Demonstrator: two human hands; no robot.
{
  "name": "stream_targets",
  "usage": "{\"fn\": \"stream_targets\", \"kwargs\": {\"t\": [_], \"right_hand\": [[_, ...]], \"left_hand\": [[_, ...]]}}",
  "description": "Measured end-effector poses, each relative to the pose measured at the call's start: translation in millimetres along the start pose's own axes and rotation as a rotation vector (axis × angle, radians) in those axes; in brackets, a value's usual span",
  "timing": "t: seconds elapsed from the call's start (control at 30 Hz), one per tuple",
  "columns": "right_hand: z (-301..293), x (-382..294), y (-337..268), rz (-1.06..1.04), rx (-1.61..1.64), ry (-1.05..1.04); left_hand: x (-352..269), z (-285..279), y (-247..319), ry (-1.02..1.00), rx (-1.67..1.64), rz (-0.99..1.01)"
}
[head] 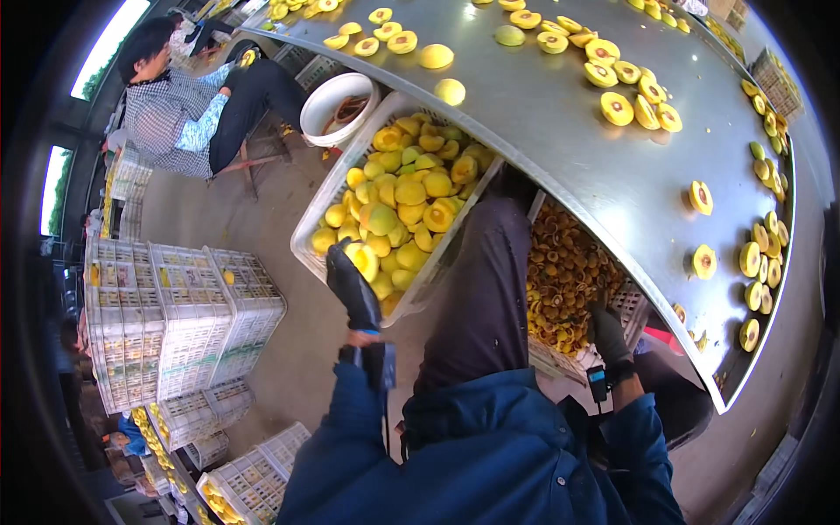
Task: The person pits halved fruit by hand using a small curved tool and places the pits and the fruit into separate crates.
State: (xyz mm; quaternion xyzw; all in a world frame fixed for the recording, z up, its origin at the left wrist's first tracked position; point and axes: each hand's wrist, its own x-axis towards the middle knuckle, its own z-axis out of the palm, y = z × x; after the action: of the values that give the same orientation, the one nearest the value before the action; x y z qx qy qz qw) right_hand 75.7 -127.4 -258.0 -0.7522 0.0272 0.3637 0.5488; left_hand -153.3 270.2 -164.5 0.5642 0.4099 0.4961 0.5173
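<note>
My left hand (354,293), in a black glove, is at the near rim of a white plastic crate (304,237). Its fingers cup a yellow peach half (363,260) with a hollow centre. Pitted peach halves (410,193) fill this crate. My right hand (611,338), also gloved, hangs by a second crate (558,359), below the table edge. Brown pit pieces (567,262) are heaped in that crate. The right fingers are dark and partly lost against the pits, so I cannot tell whether they hold anything.
A metal table (656,164) bears scattered peach halves (617,109), several with pits; its raised edge runs beside my knee. A white bucket (338,108) stands beyond the crate. Stacked crates (190,315) rise at left. A seated person (177,111) holds fruit at upper left.
</note>
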Motion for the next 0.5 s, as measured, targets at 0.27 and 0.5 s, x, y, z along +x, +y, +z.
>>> {"fn": "stream_targets", "kwargs": {"t": [0.27,0.5], "right_hand": [[-14,-8,53,-0.511,-0.499,0.433],[-8,-52,14,-0.333,-0.754,0.197]], "left_hand": [[73,-70,-97,-0.285,0.836,0.301],[-67,222,106,-0.783,0.289,0.611]]}}
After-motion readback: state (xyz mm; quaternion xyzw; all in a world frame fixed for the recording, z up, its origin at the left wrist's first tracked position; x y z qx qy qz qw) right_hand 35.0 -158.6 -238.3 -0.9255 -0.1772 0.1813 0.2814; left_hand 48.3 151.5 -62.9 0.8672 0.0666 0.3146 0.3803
